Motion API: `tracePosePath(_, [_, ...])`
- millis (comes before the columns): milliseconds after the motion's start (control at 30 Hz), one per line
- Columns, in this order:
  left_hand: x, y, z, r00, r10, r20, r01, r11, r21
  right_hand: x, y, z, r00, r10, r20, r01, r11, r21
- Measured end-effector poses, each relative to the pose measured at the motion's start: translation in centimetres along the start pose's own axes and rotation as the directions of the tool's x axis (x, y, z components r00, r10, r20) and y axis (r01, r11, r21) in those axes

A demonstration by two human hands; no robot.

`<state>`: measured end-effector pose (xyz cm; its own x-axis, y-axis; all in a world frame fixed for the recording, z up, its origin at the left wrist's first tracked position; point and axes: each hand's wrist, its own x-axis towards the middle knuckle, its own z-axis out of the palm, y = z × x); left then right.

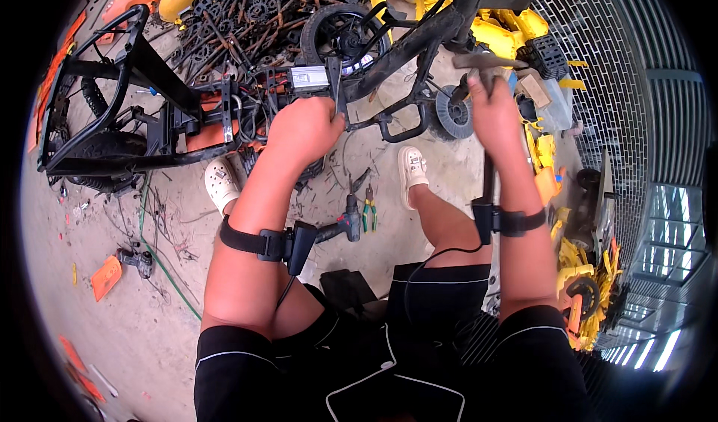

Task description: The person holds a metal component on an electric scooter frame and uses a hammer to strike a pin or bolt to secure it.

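- The black scooter frame (149,70) lies on its side across the sandy ground (149,325), running from about 9 o'clock toward 1 o'clock in the view; orange panels show at its left end.
- An orange plastic shard (106,277) lies on the ground at 8 o'clock, with a small dark tool (139,260) just beside it and a green cable (161,268) curving past.
- A white clog (221,185) on the person's left foot stands just below the frame.
- The left hand (303,128) sits at the middle of the frame, fingers curled tight around a part just below a small silver control box (309,78); what exactly it pinches is hidden by the hand itself.
- A pile of dark metal scrap (247,10) fills the 12 o'clock edge behind the frame.
- A small wheel (345,37) of the frame stands up at 12 o'clock, just right of the silver box.
- A cordless drill (345,224) and green-handled pliers (370,214) lie on the ground between the legs, near centre.
- The second white clog (411,166) stands just right of them.
- The right hand (493,111) is closed in a fist around the handle of a hammer (486,61), whose head points out at 1 o'clock above the frame's right end.
- Yellow plastic body parts (516,29) are heaped at 1 o'clock, with more at 4 o'clock.
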<state>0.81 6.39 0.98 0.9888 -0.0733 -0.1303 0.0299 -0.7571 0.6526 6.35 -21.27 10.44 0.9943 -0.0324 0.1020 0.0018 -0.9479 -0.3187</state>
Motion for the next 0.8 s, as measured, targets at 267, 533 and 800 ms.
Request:
tracePosePath(267, [-0.1,0.4,0.5,1.000,0.019,0.001,-0.019,1.000,0.000,-0.4,2.7,4.1,0.987,0.044,0.158,-0.023,0.991,-0.133])
tracePosePath(533, [-0.1,0.6,0.3,1.000,0.007,-0.008,-0.007,1.000,0.000,0.3,0.5,-1.2,0.995,0.104,0.011,-0.104,0.993,0.055])
tracePosePath(800, [0.0,1.6,2.1,0.998,0.061,0.000,-0.061,0.998,0.021,0.0,2.7,4.3,0.984,0.085,0.155,-0.067,0.990,-0.122])
